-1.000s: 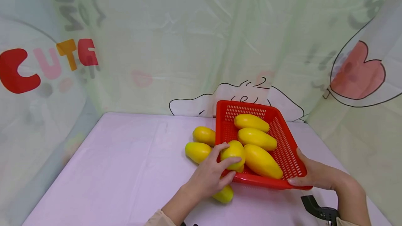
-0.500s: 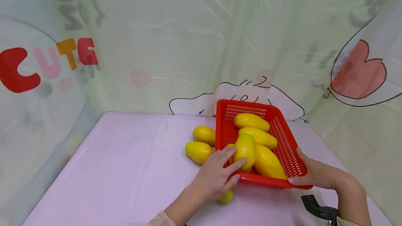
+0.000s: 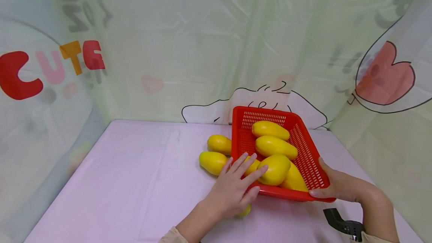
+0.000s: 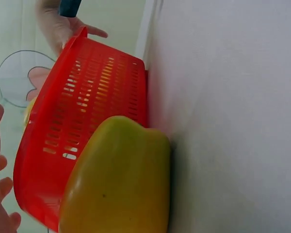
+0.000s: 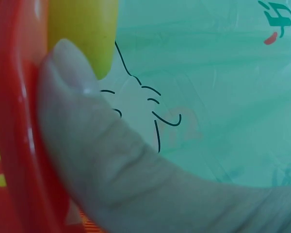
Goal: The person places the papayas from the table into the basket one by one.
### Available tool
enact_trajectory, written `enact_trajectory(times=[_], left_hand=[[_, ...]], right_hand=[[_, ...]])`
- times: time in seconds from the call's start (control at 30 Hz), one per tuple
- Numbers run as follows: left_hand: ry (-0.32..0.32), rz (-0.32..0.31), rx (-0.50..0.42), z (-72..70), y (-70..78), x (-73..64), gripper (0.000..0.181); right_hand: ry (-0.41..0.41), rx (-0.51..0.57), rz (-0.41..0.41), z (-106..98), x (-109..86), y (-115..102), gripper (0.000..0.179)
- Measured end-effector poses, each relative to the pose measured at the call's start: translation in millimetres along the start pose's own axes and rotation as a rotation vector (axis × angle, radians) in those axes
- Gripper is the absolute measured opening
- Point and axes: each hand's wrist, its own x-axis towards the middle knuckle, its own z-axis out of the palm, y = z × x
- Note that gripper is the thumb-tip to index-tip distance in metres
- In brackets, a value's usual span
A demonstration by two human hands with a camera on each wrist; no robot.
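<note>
A mango (image 3: 277,169) has shifted rightward inside the red basket (image 3: 241,134)

text: "CUTE" (image 3: 53,77), multicoloured letters | on: left wall sheet (image 3: 30,115) | grey marks (image 3: 77,24) above: unreadable

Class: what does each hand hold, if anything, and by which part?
The right hand holds the basket by its near right corner; the outspread left hand holds nothing.
</note>
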Motion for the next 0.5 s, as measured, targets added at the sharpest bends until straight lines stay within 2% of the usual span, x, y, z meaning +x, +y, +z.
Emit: enact_trajectory(times=[0.1,0.23,0.37,0.5], left_hand=[[0.048,-0.033,-0.034,-4.4,-5.1,0.5,0.060],[0.073,-0.118,-0.091,-12.8,-16.1,-0.2,0.064],[0.056,-0.213,-0.123,-23.4,-29.9,-3.4,0.070],[0.008,-0.314,-0.135,-32.9,-41.2,-7.7,0.076]], right_hand=[[0.001,0.025,0.003,0.2,-1.5,-0.4,0.117],[0.004,0.032,0.004,1.0,-3.0,-0.7,0.117],[0.006,0.024,0.003,1.3,-2.6,-0.6,0.117],[0.009,0.015,0.006,0.9,-1.7,-0.5,0.118]])
